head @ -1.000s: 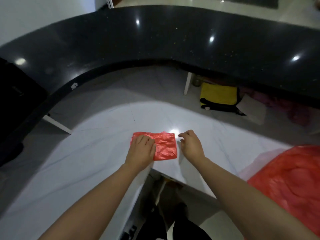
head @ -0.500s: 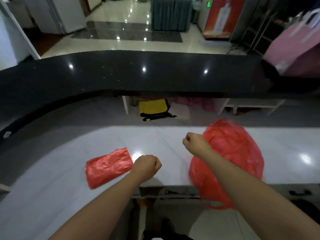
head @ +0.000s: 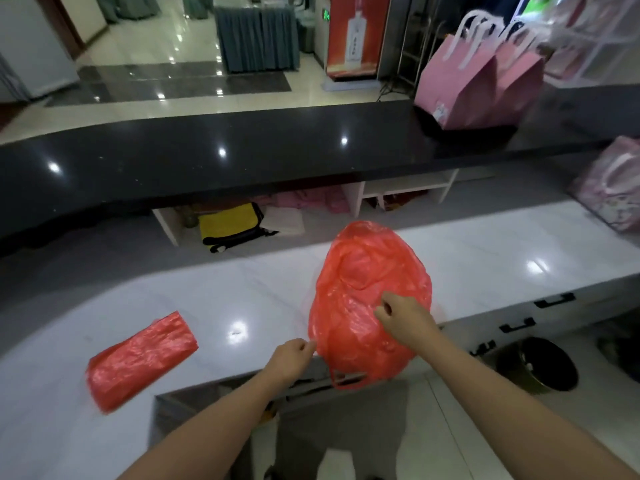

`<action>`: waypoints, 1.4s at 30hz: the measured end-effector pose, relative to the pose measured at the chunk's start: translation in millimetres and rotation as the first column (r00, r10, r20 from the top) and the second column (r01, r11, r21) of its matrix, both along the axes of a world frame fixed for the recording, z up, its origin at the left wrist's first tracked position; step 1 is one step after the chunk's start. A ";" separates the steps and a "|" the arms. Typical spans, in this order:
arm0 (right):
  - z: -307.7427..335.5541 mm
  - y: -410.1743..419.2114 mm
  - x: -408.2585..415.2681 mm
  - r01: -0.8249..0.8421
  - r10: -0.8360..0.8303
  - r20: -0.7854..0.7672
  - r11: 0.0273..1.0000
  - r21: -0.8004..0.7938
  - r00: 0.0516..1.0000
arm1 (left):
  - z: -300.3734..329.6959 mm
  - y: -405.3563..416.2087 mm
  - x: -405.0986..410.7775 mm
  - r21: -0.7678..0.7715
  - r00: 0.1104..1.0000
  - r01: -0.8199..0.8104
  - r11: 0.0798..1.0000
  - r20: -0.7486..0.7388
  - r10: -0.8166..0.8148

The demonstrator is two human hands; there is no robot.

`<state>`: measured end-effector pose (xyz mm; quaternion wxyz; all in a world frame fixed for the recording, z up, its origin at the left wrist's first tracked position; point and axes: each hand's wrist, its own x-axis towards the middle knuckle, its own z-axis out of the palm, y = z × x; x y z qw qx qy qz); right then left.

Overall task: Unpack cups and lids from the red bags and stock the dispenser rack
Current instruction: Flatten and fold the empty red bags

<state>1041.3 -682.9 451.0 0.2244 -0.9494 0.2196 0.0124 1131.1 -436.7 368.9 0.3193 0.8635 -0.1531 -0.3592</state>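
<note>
White marble counter (head: 485, 258), black ledge (head: 242, 150)

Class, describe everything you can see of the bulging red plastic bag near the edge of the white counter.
The bulging red plastic bag is thin, glossy, crinkled film, translucent enough to hint at rounded shapes inside. It sits full on the white marble-look counter, its loop handle drooping over the near edge. The right hand hovers over or touches its front with curled fingers; the left hand is at its lower left edge. Whether either grips it is unclear.
</note>
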 end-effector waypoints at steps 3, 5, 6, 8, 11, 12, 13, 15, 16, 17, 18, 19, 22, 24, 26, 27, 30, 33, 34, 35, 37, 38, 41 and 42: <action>-12.9 -0.1 -15.2 -0.205 0.205 0.014 0.978 -0.035 0.979 | 1.3 -22.9 -20.5 -0.139 0.971 -0.134 0.981 -0.218 0.102; -18.8 -1.9 -25.4 -0.326 0.332 0.093 0.943 -0.067 0.939 | 5.4 -36.7 -30.0 -0.183 0.957 -0.221 0.958 -0.231 0.177; -22.4 -2.6 -30.8 -0.386 0.399 0.150 0.916 -0.109 0.904 | 8.8 -43.6 -34.3 -0.191 0.945 -0.266 0.945 -0.247 0.216; -32.4 -5.5 -40.3 -0.474 0.523 0.255 0.849 -0.232 0.813 | 16.4 -56.5 -42.5 -0.208 0.916 -0.341 0.917 -0.293 0.274; -49.8 -11.6 -55.8 -0.533 0.637 0.299 0.765 -0.361 0.711 | 25.5 -70.1 -58.2 -0.224 0.893 -0.394 0.891 -0.324 0.313; -55.7 -14.2 -60.6 -0.526 0.649 0.295 0.751 -0.400 0.702 | 26.3 -74.4 -64.2 -0.231 0.884 -0.411 0.882 -0.336 0.324; -59.6 -17.3 -64.6 -0.506 0.644 0.286 0.748 -0.429 0.710 | 26.4 -79.5 -70.1 -0.228 0.871 -0.435 0.871 -0.352 0.342; -62.3 -23.4 -69.6 -0.450 0.595 0.275 0.775 -0.443 0.755 | 23.3 -89.9 -78.3 -0.201 0.829 -0.508 0.838 -0.378 0.412; -62.6 -25.2 -72.5 -0.423 0.567 0.275 0.792 -0.440 0.777 | 19.4 -95.0 -80.7 -0.175 0.806 -0.548 0.818 -0.372 0.461; -62.2 -26.6 -75.0 -0.399 0.543 0.277 0.806 -0.438 0.793 | 14.6 -99.3 -82.0 -0.134 0.778 -0.591 0.796 -0.357 0.517; -60.7 -27.9 -76.3 -0.383 0.527 0.280 0.814 -0.436 0.802 | 10.8 -102.1 -82.6 -0.089 0.740 -0.638 0.765 -0.345 0.577; -58.6 -28.5 -76.8 -0.373 0.519 0.285 0.819 -0.437 0.806 | 7.1 -102.6 -83.4 -0.055 0.687 -0.691 0.721 -0.360 0.631; -53.5 -22.9 -77.8 -0.375 0.525 0.295 0.817 -0.438 0.798 | -2.2 -96.8 -88.8 0.025 0.505 -0.781 0.624 -0.564 0.654; -52.4 -17.5 -76.9 -0.374 0.526 0.290 0.813 -0.446 0.800 | -9.5 -93.6 -90.2 0.040 0.414 -0.797 0.603 -0.690 0.593; -51.9 -12.2 -75.6 -0.374 0.522 0.274 0.814 -0.445 0.808 | -17.1 -96.1 -88.2 -0.007 0.389 -0.810 0.587 -0.756 0.527; -51.8 -9.4 -74.7 -0.381 0.518 0.255 0.815 -0.438 0.816 | -18.1 -99.6 -86.4 -0.027 0.392 -0.813 0.582 -0.765 0.512; -51.2 -2.0 -68.5 -0.426 0.528 0.135 0.789 -0.443 0.838 | -15.2 -110.0 -81.0 -0.061 0.428 -0.816 0.575 -0.732 0.530; -47.5 2.0 -55.3 -0.415 0.508 0.073 0.771 -0.483 0.858 | -6.0 -110.7 -67.6 -0.119 0.496 -0.808 0.577 -0.667 0.557; -45.4 2.5 -50.1 -0.400 0.493 0.073 0.775 -0.490 0.867 | -1.2 -108.7 -60.6 -0.148 0.522 -0.805 0.575 -0.638 0.566; -42.8 2.4 -44.8 -0.381 0.473 0.073 0.784 -0.490 0.878 | 4.4 -106.0 -53.0 -0.180 0.552 -0.797 0.577 -0.605 0.574; -35.5 2.1 -33.1 -0.345 0.430 0.085 0.813 -0.470 0.899 | 18.7 -99.4 -36.0 -0.249 0.607 -0.778 0.577 -0.537 0.586; -30.7 1.9 -26.6 -0.325 0.412 0.105 0.831 -0.451 0.905 | 27.1 -95.7 -27.0 -0.284 0.630 -0.768 0.574 -0.497 0.597; -14.4 0.6 -4.3 -0.258 0.349 0.206 0.893 -0.368 0.914 | 56.7 -80.0 0.1 -0.399 0.686 -0.724 0.563 -0.324 0.652; -8.6 0.2 3.4 -0.234 0.324 0.237 0.911 -0.339 0.916 | 67.2 -72.7 9.0 -0.436 0.696 -0.703 0.562 -0.257 0.670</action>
